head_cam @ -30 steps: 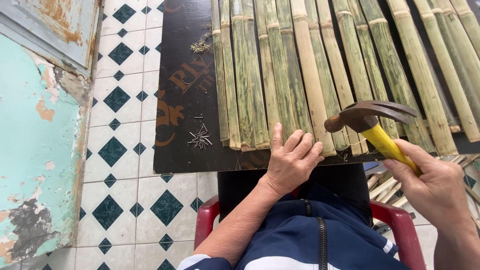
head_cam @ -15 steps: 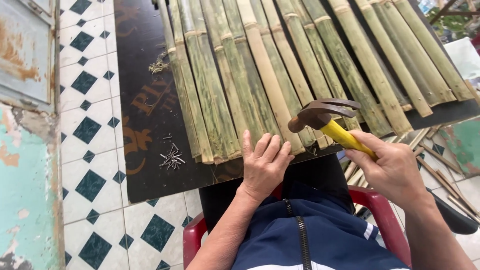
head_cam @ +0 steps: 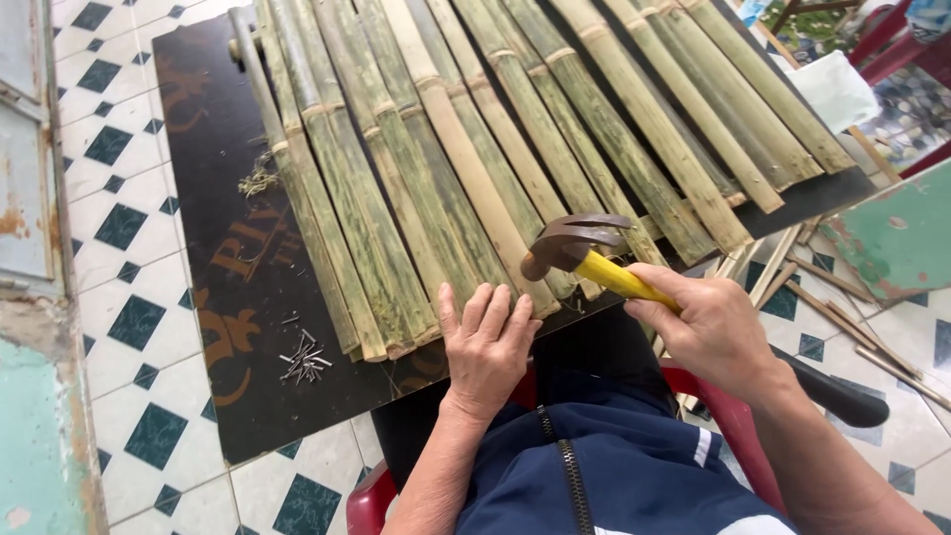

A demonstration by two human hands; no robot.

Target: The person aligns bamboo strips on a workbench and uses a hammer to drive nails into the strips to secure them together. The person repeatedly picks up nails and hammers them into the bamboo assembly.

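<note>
head view, now: the left hand (head_cam: 487,342) lies flat, palm down, at the near end of the bamboo slats (head_cam: 466,168). its fingers (head_cam: 495,307) are extended and held close together, with the tips pressing the slat ends against the dark board (head_cam: 223,287). the right hand (head_cam: 708,327) is wrapped closed around the yellow handle of the claw hammer (head_cam: 580,253). the hammer head hangs just above the slat ends, beside the left fingertips and not touching them.

the slats lie side by side across the board and run away from the person. a small heap of nails (head_cam: 305,359) lies on the board to the left of the slats, well apart from both hands. more loose nails (head_cam: 258,180) lie farther up the board. a red plastic chair (head_cam: 371,500) edges the lap, and the tiled floor (head_cam: 119,228) shows at left.

change against the earlier head views: the hammer sits lower and closer to the left hand than one second ago. the left hand keeps the same flat hold on the slat ends. judgement: the work is at the striking stage, with the slats held steady under the hammer. whether a nail stands under the fingertips cannot be told.
</note>
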